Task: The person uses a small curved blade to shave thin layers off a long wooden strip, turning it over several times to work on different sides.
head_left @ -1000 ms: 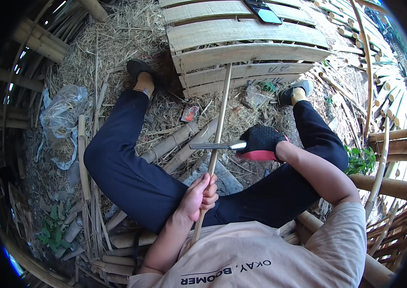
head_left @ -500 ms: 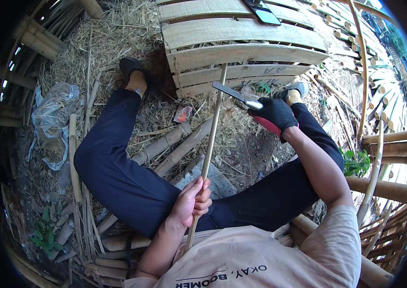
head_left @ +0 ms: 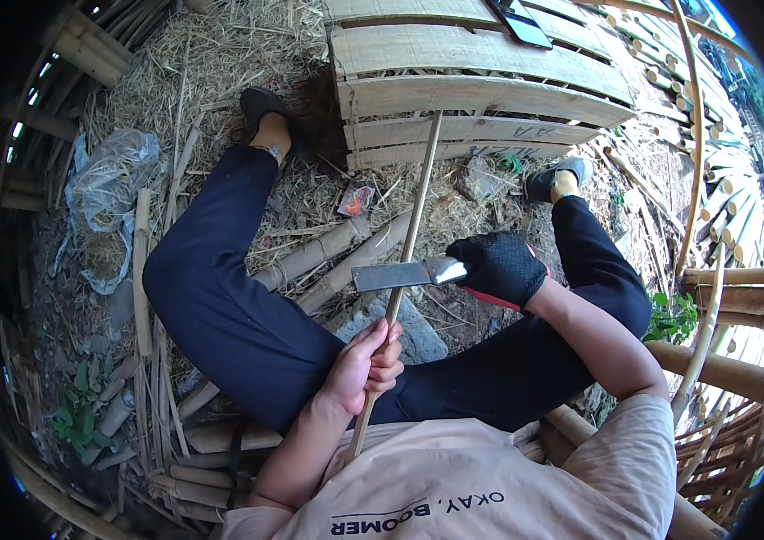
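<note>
My bare left hand [head_left: 366,367] is wrapped around the lower part of a long, thin bamboo strip [head_left: 414,218]. The strip's near end rests against my shirt, and its far end reaches the side of a slatted wooden crate [head_left: 481,92]. In a black and red glove, my right hand [head_left: 501,268] is closed on the handle of a knife with a flat, square-ended blade [head_left: 391,275]. The blade lies across the strip a little beyond my left hand. Most of the knife's handle is hidden by the glove.
On the crate lies a dark phone [head_left: 522,23]. A grey stone block [head_left: 400,328] and bamboo poles [head_left: 310,259] lie between my legs. A clear plastic bag [head_left: 116,184] is on the straw at left. Stacked bamboo [head_left: 733,216] stands at right.
My right hand has drawn the knife toward me along the bamboo strip, from near the crate to just beyond my left hand. The left hand keeps its hold; the view has shifted slightly.
</note>
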